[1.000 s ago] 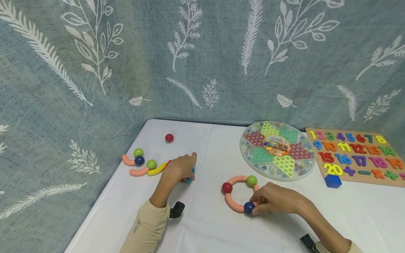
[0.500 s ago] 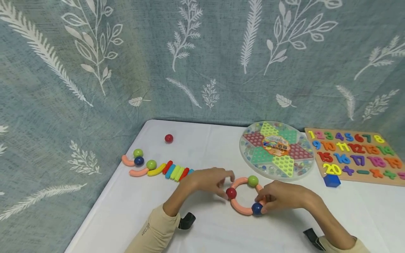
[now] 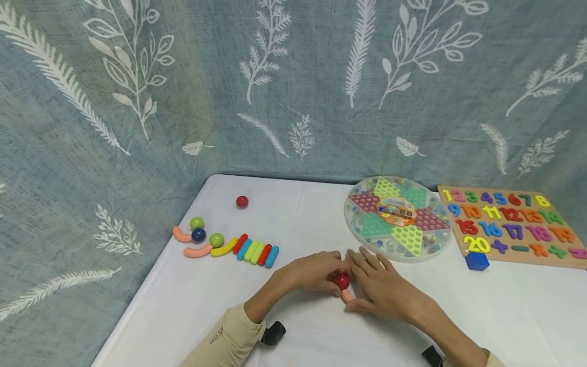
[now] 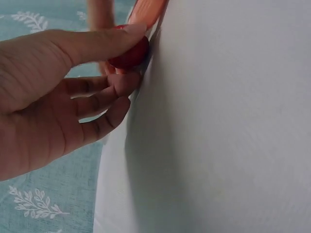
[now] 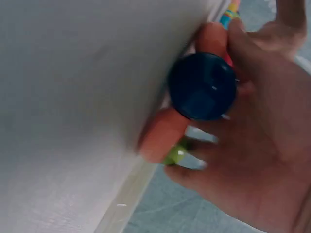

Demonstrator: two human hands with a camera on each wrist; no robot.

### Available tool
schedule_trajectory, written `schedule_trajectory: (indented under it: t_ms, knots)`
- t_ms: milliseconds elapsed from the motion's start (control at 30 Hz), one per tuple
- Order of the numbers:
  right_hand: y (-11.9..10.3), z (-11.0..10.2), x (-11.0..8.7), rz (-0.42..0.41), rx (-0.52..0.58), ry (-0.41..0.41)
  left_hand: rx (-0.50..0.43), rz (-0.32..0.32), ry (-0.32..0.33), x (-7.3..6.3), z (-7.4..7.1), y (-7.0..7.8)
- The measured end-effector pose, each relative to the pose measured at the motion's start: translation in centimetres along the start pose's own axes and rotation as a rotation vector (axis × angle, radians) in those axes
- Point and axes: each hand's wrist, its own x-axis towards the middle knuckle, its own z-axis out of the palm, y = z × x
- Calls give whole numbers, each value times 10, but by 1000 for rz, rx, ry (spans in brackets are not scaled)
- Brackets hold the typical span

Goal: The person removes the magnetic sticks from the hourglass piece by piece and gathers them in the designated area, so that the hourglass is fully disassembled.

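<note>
A ring of salmon curved sticks (image 3: 347,296) and coloured balls lies on the white table, mostly covered by the hands in the head view. My left hand (image 3: 316,272) pinches its red ball (image 3: 341,281) between thumb and fingers, which the left wrist view also shows. Over the ring's right side spreads my right hand (image 3: 390,290), fingers fairly straight and thumb at a salmon stick. The right wrist view shows a dark blue ball (image 5: 203,87) between two salmon sticks in front of that palm. Behind them, a green ball (image 5: 176,154) peeks out near the fingers.
Short coloured sticks (image 3: 255,252) lie in a row to the left, beside a yellow curved stick (image 3: 224,248) and more balls and salmon sticks. A loose red ball (image 3: 242,202) sits farther back. A round marble board (image 3: 397,219), number board (image 3: 513,224) and blue cube (image 3: 477,261) stand right.
My left hand has left the row of short sticks and moved right to the ring's red ball. My right hand has turned from gripping near the blue ball to spreading over the ring.
</note>
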Motion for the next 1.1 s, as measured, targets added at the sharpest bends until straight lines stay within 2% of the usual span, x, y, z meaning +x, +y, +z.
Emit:
schedule_trajectory:
  t_ms: [133, 467, 667, 1100]
  knots:
    - [-3, 8, -2, 13, -13, -12, -11, -1, 14, -1, 0, -2]
    - [3, -15, -14, 35, 80, -90, -7, -43, 54, -3, -1, -4]
    - [3, -15, -12, 29, 83, -143, -12, -52, 46, -6, 0, -3]
    - [3, -14, -12, 44, 90, -177, 52, -2, 38, -3, -2, 3]
